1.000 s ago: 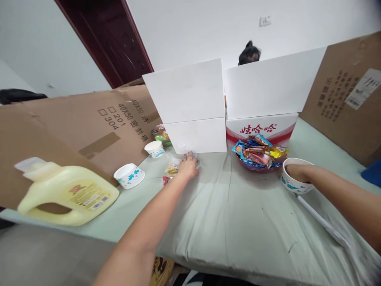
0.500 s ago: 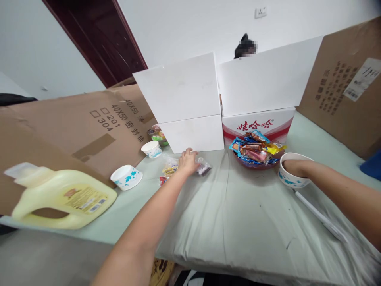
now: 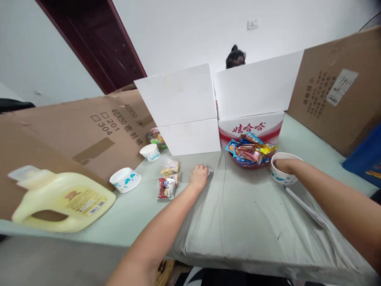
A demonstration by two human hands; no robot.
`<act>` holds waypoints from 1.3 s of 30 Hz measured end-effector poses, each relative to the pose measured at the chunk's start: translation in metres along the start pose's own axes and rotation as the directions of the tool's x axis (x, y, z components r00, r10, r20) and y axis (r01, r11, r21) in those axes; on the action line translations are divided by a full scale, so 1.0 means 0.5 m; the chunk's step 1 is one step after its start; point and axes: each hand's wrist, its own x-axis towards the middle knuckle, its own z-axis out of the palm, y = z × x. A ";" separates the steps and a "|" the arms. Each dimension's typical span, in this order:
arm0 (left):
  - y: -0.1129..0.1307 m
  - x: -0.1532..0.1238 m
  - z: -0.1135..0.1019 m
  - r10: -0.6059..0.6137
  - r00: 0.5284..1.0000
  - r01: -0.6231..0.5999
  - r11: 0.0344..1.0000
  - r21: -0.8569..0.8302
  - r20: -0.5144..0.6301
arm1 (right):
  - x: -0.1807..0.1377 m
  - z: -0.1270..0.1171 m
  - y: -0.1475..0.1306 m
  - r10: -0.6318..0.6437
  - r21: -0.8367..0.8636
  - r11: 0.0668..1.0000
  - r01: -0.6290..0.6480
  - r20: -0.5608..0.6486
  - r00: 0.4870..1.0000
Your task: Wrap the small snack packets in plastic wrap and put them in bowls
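My left hand (image 3: pixel 199 176) reaches across the pale green table (image 3: pixel 238 214) and closes over a small clear-wrapped snack packet (image 3: pixel 209 171) in front of the white boxes. My right hand (image 3: pixel 282 165) is sunk inside a white paper bowl with a blue pattern (image 3: pixel 282 175); its fingers are hidden by the rim. A dark red bowl heaped with wrapped snacks (image 3: pixel 249 151) stands just left of that paper bowl. Loose snack packets (image 3: pixel 167 182) lie left of my left hand.
Two more patterned paper bowls (image 3: pixel 125 179) (image 3: pixel 150 151) sit at the left near a lying yellow detergent jug (image 3: pixel 59 200). White boxes (image 3: pixel 181 115) and a red-printed carton (image 3: pixel 250 128) form a back wall, cardboard sheets (image 3: pixel 330 79) flank both sides. A person's head (image 3: pixel 235 57) shows behind the boxes.
My left hand has drawn back from the white box toward me and rightward, dragging the small packet with it. My right hand has stayed in the paper bowl. The view shifted slightly.
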 end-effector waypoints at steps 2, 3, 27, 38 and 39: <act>0.015 -0.030 0.000 0.027 0.999 -0.027 1.000 0.008 -0.029 | -0.011 -0.015 -0.007 0.028 -0.035 0.999 -0.023 0.146 0.989; 0.019 -0.043 -0.003 0.046 0.998 -0.046 0.999 0.008 -0.040 | -0.018 -0.025 -0.010 0.041 -0.051 0.998 -0.030 0.208 0.977; 0.201 -0.284 0.058 0.067 0.886 -0.435 0.466 -0.771 -0.459 | -0.370 0.026 -0.096 -0.410 0.084 0.901 0.426 -0.162 0.898; 0.177 -0.257 0.076 -0.106 0.964 -0.174 0.448 -0.877 -0.245 | -0.399 0.003 -0.066 -0.504 -0.111 0.855 0.506 0.052 0.862; 0.177 -0.257 0.075 -0.071 0.964 -0.198 0.460 -0.866 -0.257 | -0.402 0.002 -0.034 -0.456 -0.128 0.879 0.459 0.050 0.889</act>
